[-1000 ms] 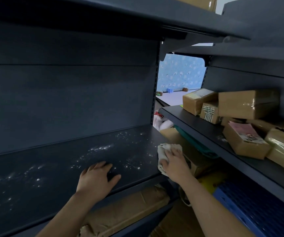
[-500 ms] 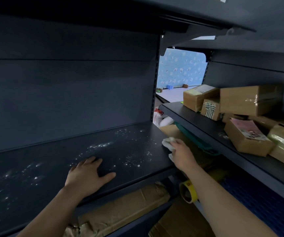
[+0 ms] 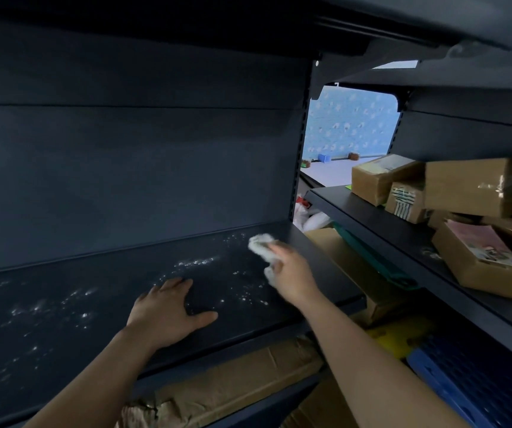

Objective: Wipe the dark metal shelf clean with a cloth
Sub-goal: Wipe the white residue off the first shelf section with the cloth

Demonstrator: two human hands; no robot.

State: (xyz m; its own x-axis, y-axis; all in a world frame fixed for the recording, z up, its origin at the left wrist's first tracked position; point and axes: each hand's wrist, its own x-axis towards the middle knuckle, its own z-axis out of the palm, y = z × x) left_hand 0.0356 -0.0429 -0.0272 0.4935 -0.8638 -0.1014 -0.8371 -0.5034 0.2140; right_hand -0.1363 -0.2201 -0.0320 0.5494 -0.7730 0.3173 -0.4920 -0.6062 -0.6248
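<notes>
The dark metal shelf [image 3: 100, 329] runs across the lower left, speckled with white dust [image 3: 196, 261] in patches from its far right corner to the left end. My right hand [image 3: 291, 273] grips a crumpled white cloth [image 3: 262, 246] and holds it on the shelf near the back right, beside the dust. My left hand [image 3: 168, 310] rests flat on the shelf near the front edge, fingers spread.
A neighbouring shelf [image 3: 381, 223] on the right carries several cardboard boxes [image 3: 467, 186]. More cardboard [image 3: 233, 384] lies below the dusty shelf, with a blue crate [image 3: 470, 384] at lower right. Another shelf hangs low overhead.
My right hand has carried the cloth from the shelf's right front edge inward and toward the back, onto the dusty area. My left hand has stayed flat on the shelf.
</notes>
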